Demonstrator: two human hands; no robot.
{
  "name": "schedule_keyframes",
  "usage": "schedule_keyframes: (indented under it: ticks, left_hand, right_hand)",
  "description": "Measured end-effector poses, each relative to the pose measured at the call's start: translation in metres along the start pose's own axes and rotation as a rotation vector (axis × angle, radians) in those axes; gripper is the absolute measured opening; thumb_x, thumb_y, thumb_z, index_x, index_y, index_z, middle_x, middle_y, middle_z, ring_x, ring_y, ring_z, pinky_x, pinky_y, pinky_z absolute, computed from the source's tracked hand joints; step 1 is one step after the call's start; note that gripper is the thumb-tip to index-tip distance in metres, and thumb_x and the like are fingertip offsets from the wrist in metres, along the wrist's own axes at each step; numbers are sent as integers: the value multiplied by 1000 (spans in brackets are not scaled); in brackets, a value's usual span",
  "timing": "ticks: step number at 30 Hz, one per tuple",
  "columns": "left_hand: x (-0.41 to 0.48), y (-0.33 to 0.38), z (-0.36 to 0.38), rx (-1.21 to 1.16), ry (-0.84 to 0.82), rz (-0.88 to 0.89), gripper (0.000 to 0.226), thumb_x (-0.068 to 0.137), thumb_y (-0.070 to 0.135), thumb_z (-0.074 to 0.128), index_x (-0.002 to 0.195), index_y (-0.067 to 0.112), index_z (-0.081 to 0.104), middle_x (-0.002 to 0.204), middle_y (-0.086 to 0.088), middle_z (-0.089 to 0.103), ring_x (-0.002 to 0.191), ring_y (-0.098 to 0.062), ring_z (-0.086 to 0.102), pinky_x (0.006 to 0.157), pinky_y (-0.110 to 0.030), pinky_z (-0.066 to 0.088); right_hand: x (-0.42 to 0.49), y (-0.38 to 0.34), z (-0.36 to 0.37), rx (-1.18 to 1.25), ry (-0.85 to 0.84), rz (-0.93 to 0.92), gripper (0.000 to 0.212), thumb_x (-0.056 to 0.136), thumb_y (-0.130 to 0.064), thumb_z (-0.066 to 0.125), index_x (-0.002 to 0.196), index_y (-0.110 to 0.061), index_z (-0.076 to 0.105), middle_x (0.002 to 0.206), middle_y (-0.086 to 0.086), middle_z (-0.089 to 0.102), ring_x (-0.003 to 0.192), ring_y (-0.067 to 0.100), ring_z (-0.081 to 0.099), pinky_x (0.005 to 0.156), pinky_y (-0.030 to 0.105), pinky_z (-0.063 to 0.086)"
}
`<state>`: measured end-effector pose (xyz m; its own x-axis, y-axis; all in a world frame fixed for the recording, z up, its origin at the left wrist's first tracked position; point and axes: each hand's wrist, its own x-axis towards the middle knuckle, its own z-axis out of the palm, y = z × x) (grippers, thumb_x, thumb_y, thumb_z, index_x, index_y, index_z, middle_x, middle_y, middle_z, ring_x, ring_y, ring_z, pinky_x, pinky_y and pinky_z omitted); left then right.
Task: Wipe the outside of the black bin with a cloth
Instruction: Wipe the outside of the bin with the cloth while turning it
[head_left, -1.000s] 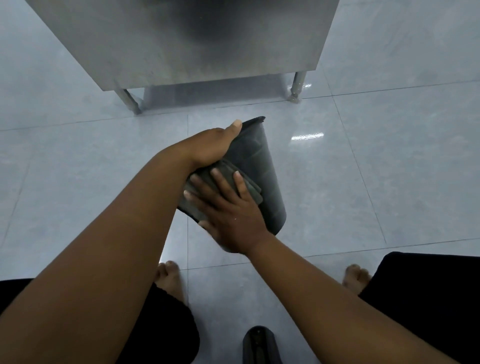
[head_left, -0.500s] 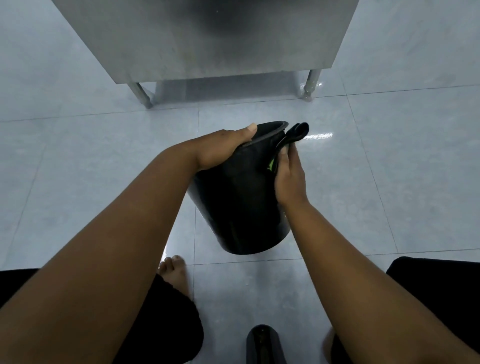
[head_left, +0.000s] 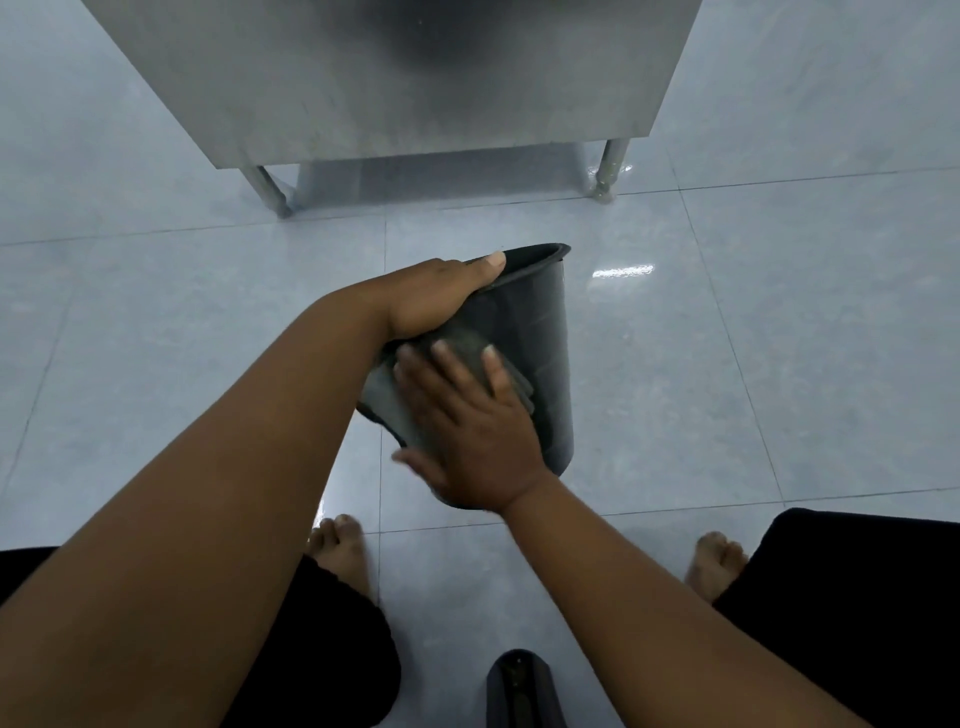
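Observation:
The black bin (head_left: 540, 353) is held tilted above the tiled floor, its rim pointing away from me. My left hand (head_left: 441, 296) grips the rim at the bin's upper left, thumb over the edge. My right hand (head_left: 467, 431) lies flat with fingers spread on a folded dark grey cloth (head_left: 415, 405), pressing it against the bin's near outer wall. The lower left part of the bin is hidden behind the cloth and my hands.
A stainless steel cabinet (head_left: 415, 78) on short legs stands just beyond the bin. My bare feet (head_left: 340, 551) and dark-clad knees frame the glossy pale floor tiles. A small dark object (head_left: 522, 691) sits at the bottom edge between my legs.
My right hand moved with the cloth from the bin's rim on the right down onto the near side wall, now pressed flat. The bin is tilted differently.

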<state>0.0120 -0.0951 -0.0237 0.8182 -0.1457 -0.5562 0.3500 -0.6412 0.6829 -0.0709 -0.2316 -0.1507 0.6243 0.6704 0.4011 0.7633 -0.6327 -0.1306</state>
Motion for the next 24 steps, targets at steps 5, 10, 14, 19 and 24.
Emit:
schedule_keyframes:
  ticks: [5,10,14,19,24]
  left_hand:
    - [-5,0,0,104,29,51,60,94,69,30,108,27,70,125,-2,65,116,-17,58,110,-42,37]
    - [0,1,5,175,79,140,41,101,51,38,74,34,64,86,16,62,90,-9,59,89,-29,42]
    - [3,-8,-5,252,188,143,51,102,51,36,77,16,64,83,2,64,83,-16,57,77,-29,42]
    - [0,-12,-14,186,155,93,50,102,54,32,105,23,71,112,3,66,103,-16,59,91,-30,38]
    - [0,-17,-17,131,171,62,50,101,55,34,106,23,73,110,5,70,102,-13,63,94,-34,43]
  right_hand:
    - [12,73,-5,629,174,614,93,93,-76,36,162,-19,14,170,5,14,158,25,15,127,50,19]
    - [24,84,-12,921,215,892,84,91,-70,31,159,-21,28,160,1,40,147,18,38,121,46,33]
    - [-7,17,6,314,112,469,91,93,-71,40,161,-14,19,168,23,4,157,41,4,126,58,11]
    - [-73,-16,36,-2,-82,71,86,89,-76,52,160,-32,30,171,6,11,159,32,-3,124,58,11]
    - [-63,22,35,216,69,256,83,93,-69,49,160,-26,25,170,9,11,158,34,6,126,54,11]
